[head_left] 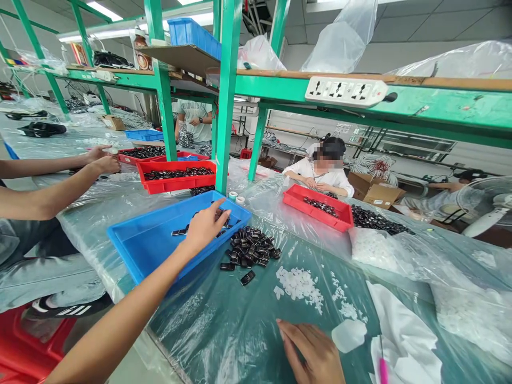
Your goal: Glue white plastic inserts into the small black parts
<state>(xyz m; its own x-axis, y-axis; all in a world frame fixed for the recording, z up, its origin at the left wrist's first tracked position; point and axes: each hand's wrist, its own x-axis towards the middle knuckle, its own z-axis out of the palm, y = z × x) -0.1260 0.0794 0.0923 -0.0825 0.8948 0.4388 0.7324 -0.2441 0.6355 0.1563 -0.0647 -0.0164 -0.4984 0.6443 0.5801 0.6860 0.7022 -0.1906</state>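
My left hand [205,228] is over the far side of a blue tray [150,242], fingers apart, above a few small black rectangular parts lying in it. No part shows gripped in this hand. Beside the tray is a pile of the same black parts [252,248], with one single part [247,277] lying nearer to me. My right hand [314,352] is low over the green table, thumb and index fingertips close together. Whatever may be between them is too small to make out. Beyond that hand lie small white pieces [299,284], and a translucent white piece [349,335] is to its right.
A green post [229,106] rises behind the blue tray. Red trays [318,208] of black parts stand farther off. At right are bags of white pieces [378,250], a white cloth [404,330] and a pink-handled tool [383,369]. A co-worker's arms [60,184] reach in from the left; another person sits opposite.
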